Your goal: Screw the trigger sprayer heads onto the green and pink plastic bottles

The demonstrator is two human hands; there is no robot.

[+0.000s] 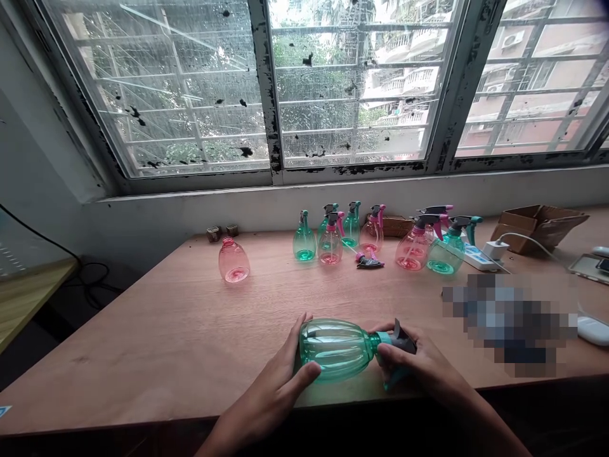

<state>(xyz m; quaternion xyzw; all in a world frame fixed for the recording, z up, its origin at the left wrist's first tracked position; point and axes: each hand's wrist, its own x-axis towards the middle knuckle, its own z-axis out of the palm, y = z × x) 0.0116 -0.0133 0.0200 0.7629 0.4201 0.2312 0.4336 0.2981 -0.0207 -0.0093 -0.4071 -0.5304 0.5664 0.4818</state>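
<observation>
Green translucent spray bottle [337, 350], sideways

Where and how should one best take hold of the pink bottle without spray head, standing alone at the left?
The pink bottle is probably best gripped around its tapering shoulder, coming from the near side: it stands upright, narrows toward its bare neck, and the small dark blocks sit behind it.

Held bottle [335, 350]: glossy plastic; tabletop [181, 343]: smooth wood; box [526, 230]: matt cardboard.
</observation>
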